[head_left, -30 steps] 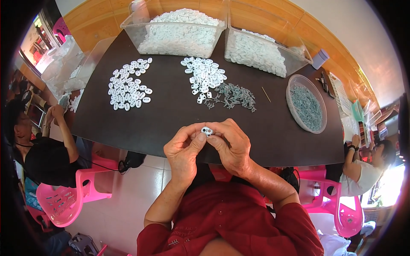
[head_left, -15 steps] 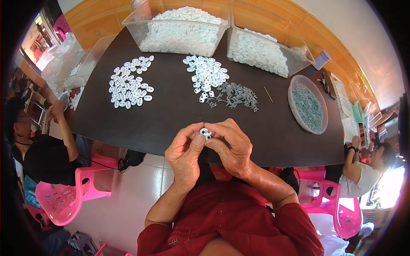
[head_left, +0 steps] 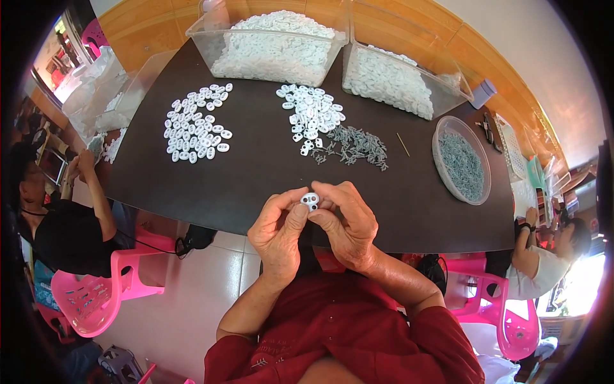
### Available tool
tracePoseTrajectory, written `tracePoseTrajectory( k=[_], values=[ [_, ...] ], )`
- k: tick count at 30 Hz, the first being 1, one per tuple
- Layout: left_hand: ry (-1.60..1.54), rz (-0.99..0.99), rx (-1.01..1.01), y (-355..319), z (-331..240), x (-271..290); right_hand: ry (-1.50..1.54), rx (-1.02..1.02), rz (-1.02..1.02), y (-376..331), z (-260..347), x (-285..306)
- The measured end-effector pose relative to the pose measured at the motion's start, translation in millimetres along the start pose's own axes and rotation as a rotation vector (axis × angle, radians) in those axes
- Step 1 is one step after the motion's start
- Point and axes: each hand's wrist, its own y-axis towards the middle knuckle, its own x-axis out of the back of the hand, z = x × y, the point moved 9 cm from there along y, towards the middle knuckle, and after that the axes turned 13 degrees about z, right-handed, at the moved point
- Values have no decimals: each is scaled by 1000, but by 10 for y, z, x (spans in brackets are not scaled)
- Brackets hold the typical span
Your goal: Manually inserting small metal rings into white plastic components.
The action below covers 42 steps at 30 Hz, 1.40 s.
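Both my hands meet over the near edge of the dark table [head_left: 256,166]. Between the fingertips of my left hand [head_left: 279,232] and my right hand [head_left: 345,225] sits one small white oval plastic piece [head_left: 310,201] with two holes. Farther out on the table lie a left pile of white oval pieces [head_left: 194,131], a middle pile of white oval pieces [head_left: 312,114], and a scatter of small grey metal parts [head_left: 350,147].
Two clear plastic bins hold white pieces at the far edge: left bin [head_left: 268,45], right bin [head_left: 396,77]. A round clear dish of grey parts [head_left: 462,161] stands at right. People sit at left [head_left: 64,217] and right [head_left: 543,256] on pink chairs.
My hands stay together on the same white piece; the fingers shift only slightly. The view has tilted a little.
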Motion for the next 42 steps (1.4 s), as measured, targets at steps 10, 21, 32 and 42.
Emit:
tracePoseTrajectory(
  k=[10,21,32,42],
  values=[
    [91,-33,-37,-14,-12,17,-100,119,-42,-1,64,-45],
    [227,-41,-165,-82,-123,-30,-70,107,-75,-82,53,-114],
    [159,-78,-178,-142,-141,-68,-106,162,-73,-97,138,-156],
    [144,-95,-199,-173,-146,-80,-123,183,-85,-97,135,-141]
  ],
)
